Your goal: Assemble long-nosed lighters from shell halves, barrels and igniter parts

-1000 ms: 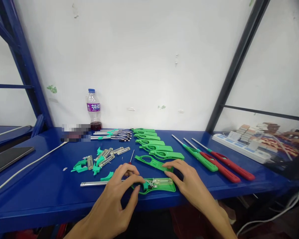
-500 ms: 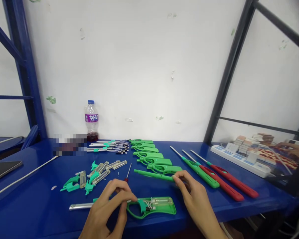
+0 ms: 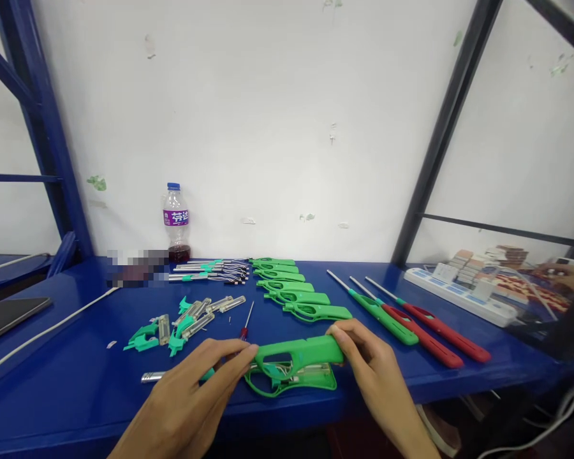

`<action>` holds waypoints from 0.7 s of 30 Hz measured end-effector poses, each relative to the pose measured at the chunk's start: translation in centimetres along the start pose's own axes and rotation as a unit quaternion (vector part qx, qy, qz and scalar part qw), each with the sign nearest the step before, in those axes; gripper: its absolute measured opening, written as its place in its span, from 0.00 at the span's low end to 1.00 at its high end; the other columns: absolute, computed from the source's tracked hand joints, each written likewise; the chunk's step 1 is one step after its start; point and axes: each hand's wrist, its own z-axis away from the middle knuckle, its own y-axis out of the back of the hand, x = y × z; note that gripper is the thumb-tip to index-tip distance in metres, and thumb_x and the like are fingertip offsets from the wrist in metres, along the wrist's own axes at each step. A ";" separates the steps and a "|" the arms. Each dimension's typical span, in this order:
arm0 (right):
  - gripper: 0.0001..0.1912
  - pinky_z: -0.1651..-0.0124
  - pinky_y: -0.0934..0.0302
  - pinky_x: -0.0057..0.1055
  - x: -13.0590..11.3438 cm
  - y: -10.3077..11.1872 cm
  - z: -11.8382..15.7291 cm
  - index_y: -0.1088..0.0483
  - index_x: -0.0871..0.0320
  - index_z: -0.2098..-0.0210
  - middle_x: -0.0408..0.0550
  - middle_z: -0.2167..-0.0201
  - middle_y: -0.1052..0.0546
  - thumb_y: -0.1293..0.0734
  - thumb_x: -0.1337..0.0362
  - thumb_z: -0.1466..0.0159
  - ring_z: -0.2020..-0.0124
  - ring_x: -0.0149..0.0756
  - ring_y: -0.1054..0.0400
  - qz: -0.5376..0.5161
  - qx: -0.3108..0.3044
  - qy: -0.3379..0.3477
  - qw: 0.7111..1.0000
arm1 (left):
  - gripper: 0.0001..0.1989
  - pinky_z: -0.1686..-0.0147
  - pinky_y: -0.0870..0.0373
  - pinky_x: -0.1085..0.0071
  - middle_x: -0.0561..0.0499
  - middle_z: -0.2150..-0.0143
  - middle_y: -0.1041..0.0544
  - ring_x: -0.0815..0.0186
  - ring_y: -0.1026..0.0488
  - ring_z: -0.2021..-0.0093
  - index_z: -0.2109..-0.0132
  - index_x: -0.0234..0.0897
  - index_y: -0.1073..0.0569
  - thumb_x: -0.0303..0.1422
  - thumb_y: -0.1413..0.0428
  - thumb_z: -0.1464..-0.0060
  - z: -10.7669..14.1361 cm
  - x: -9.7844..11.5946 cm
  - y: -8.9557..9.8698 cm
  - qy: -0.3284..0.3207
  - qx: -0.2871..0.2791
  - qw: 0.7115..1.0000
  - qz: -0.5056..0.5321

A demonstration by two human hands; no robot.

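A green lighter casing half [image 3: 310,354] is tilted just above an opened lighter lying at the front of the table. My left hand [image 3: 205,382] pinches its narrow front end, and my right hand [image 3: 363,354] grips its rear end between thumb and fingers. Below it, the lower casing half [image 3: 310,385] holds a clear fuel tank, white wires and a teal trigger, partly covered. Its silver metal tube [image 3: 152,377] sticks out left from behind my left hand. A small red-handled screwdriver [image 3: 245,331] lies just beyond my left fingers.
Several green casing halves [image 3: 318,312] are lined up behind. Teal triggers and clear tanks [image 3: 198,317] lie loose on the left, with metal tubes and wires [image 3: 210,275] further back. Finished-looking green and red lighters [image 3: 435,344], a power strip [image 3: 459,298] and a bottle [image 3: 176,223] stand around.
The casing half in my right hand has come nearer and turned broad side toward me, over the opened lighter. My left hand has shifted from the lower assembly to this casing's front end.
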 end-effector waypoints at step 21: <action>0.12 0.39 0.35 0.44 -1.0 0.7 1.1 0.21 0.43 0.47 0.45 0.50 0.19 0.30 0.53 0.28 0.46 0.45 0.27 0.107 -0.159 0.069 0.979 | 0.13 0.59 0.22 0.67 0.51 0.60 0.16 0.60 0.20 0.59 0.53 0.44 0.17 0.34 0.48 0.29 -0.4 -1.5 0.2 0.074 -0.101 0.991 0.045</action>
